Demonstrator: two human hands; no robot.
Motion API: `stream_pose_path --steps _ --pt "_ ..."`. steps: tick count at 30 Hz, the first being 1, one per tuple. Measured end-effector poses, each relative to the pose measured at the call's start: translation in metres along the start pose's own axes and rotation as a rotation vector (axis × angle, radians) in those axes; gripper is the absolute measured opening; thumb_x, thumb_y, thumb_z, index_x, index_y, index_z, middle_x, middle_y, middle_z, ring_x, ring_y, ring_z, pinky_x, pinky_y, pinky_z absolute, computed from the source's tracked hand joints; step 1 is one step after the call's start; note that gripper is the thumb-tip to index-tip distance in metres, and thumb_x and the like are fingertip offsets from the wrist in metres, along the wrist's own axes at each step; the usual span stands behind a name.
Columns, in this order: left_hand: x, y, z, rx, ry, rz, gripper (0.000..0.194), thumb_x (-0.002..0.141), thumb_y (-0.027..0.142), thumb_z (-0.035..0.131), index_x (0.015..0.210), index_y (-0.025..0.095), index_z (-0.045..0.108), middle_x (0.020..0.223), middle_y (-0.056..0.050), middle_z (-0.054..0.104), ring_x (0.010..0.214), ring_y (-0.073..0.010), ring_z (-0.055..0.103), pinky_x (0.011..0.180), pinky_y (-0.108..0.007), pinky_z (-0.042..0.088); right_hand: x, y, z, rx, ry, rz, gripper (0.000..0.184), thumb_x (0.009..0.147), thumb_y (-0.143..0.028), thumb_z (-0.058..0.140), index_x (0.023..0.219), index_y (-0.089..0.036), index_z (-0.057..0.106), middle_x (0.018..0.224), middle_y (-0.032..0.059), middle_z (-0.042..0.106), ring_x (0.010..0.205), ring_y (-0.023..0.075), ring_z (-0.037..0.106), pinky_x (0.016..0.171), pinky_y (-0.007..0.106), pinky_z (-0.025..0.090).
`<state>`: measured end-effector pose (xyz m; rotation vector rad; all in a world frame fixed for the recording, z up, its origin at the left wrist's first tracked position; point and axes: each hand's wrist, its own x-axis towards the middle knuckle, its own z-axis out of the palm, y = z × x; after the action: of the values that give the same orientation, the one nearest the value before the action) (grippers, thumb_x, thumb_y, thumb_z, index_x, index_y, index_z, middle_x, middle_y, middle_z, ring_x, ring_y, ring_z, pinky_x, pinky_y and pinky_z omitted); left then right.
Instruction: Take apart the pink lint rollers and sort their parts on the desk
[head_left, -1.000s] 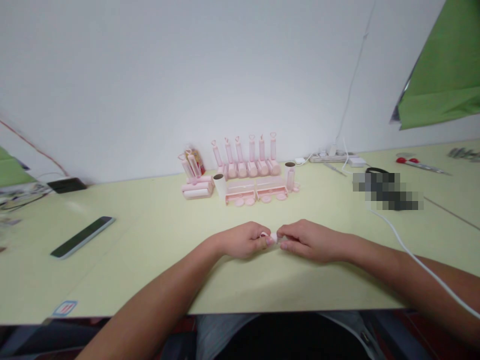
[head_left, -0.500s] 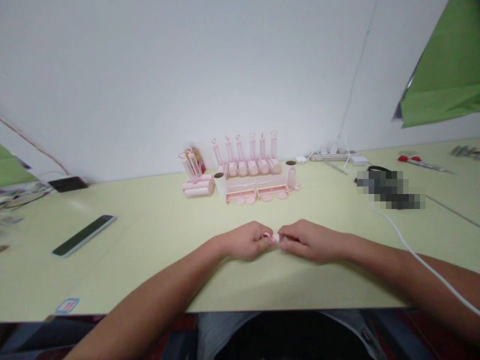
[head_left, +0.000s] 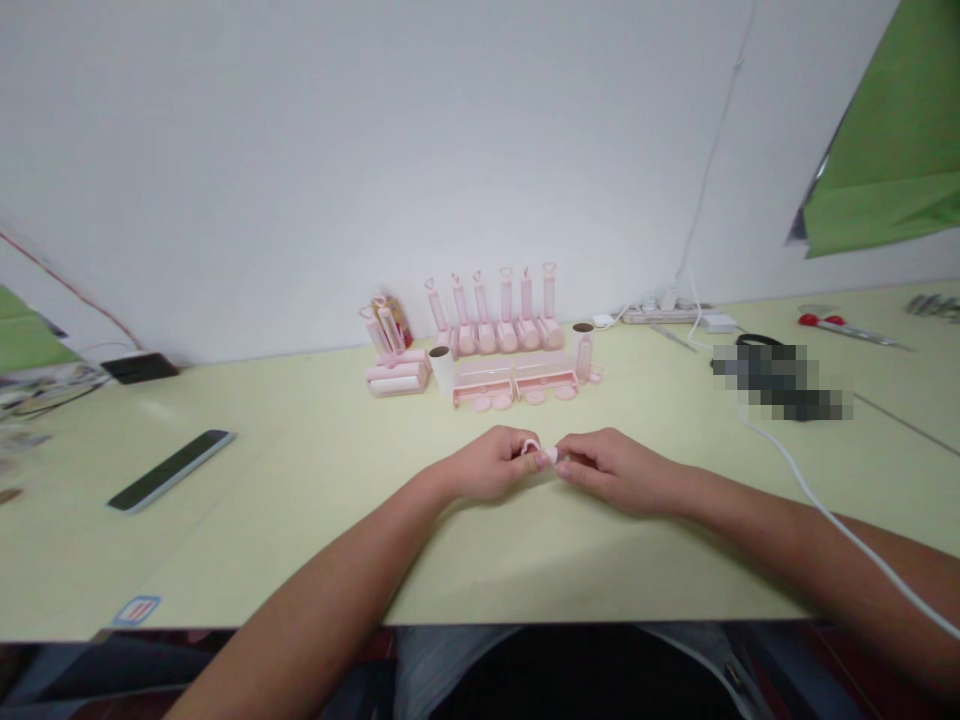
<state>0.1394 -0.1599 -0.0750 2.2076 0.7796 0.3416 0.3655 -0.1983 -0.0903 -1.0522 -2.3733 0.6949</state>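
Note:
My left hand (head_left: 497,465) pinches a small pale pink plastic piece with a loop (head_left: 530,446) between thumb and fingers. The loop pokes up above my left thumb. My right hand (head_left: 619,470) has its thumb and fingertips closed at the other end of the same piece, and they partly hide it. Both hands are just above the front middle of the table. Beyond them lie two open pink lint roller cases (head_left: 546,377) with several flat pink discs (head_left: 535,397) in front. Pink lint rollers (head_left: 507,325) with looped handles stand in a row behind.
White paper rolls (head_left: 442,372) flank the cases. More pink rollers (head_left: 396,378) lie at the left. A phone (head_left: 171,471) is on the left; red-handled scissors (head_left: 840,325), a power strip (head_left: 664,314) and a blurred black object (head_left: 780,380) are on the right. A white cable (head_left: 825,500) crosses my right forearm.
Both hands have moved slightly away from me, toward the cases, with the pink piece between them. More of its loop now shows above my left thumb.

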Motion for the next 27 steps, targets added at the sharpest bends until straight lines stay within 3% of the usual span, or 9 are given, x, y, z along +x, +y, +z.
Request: stream_pose_path --steps 4,9,12,20,24,27 --pt "0.000 -0.007 -0.004 0.054 -0.031 -0.027 0.050 0.089 0.062 0.045 0.075 0.014 0.053 0.064 0.004 0.042 0.060 -0.0089 0.037 0.055 -0.021 0.030 -0.001 0.002 -0.001 -0.026 -0.019 0.012 0.028 0.095 -0.038 0.049 0.082 -0.017 0.062 0.068 -0.0006 0.056 0.062 0.0123 0.049 0.058 0.024 0.031" --pt "-0.001 -0.009 -0.009 0.042 -0.080 0.004 0.068 0.095 0.063 0.016 0.074 0.013 0.057 0.063 0.000 0.049 0.060 -0.0112 0.042 0.060 -0.024 0.036 -0.002 0.000 -0.002 -0.025 -0.045 0.020 0.025 0.093 -0.038 0.052 0.082 -0.017 0.062 0.067 -0.0013 0.056 0.060 0.0116 0.047 0.057 0.023 0.031" --pt "0.001 -0.012 -0.008 0.065 -0.041 -0.017 0.078 0.095 0.063 0.006 0.077 0.013 0.062 0.060 -0.001 0.051 0.060 -0.0127 0.044 0.063 -0.025 0.038 -0.001 -0.002 -0.003 -0.051 -0.045 0.027 0.022 0.091 -0.037 0.055 0.083 -0.017 0.063 0.067 -0.0011 0.056 0.060 0.0118 0.048 0.056 0.023 0.030" --pt "0.016 -0.041 -0.009 0.205 0.129 -0.081 0.069 0.098 0.057 0.015 0.087 0.014 0.068 0.073 -0.004 0.064 0.068 -0.0146 0.054 0.069 -0.026 0.041 0.001 0.002 -0.003 -0.136 -0.017 0.009 0.020 0.088 -0.035 0.059 0.090 -0.018 0.067 0.076 0.0025 0.062 0.067 0.0141 0.052 0.063 0.025 0.034" --pt "0.019 -0.048 -0.015 0.403 0.204 -0.051 0.055 0.099 0.051 0.026 0.086 0.016 0.066 0.076 -0.004 0.064 0.070 -0.0161 0.055 0.068 -0.027 0.040 0.001 0.006 -0.001 -0.192 -0.005 -0.006 0.020 0.088 -0.036 0.059 0.095 -0.019 0.069 0.080 0.0041 0.063 0.072 0.0163 0.054 0.067 0.027 0.035" --pt "0.019 -0.051 -0.018 0.576 0.330 -0.086 0.040 0.097 0.044 0.036 0.091 0.017 0.066 0.084 -0.006 0.066 0.076 -0.0180 0.057 0.069 -0.028 0.041 0.001 0.010 0.000 -0.219 0.008 -0.007 0.020 0.089 -0.035 0.059 0.095 -0.019 0.069 0.082 0.0056 0.063 0.076 0.0178 0.054 0.069 0.028 0.036"
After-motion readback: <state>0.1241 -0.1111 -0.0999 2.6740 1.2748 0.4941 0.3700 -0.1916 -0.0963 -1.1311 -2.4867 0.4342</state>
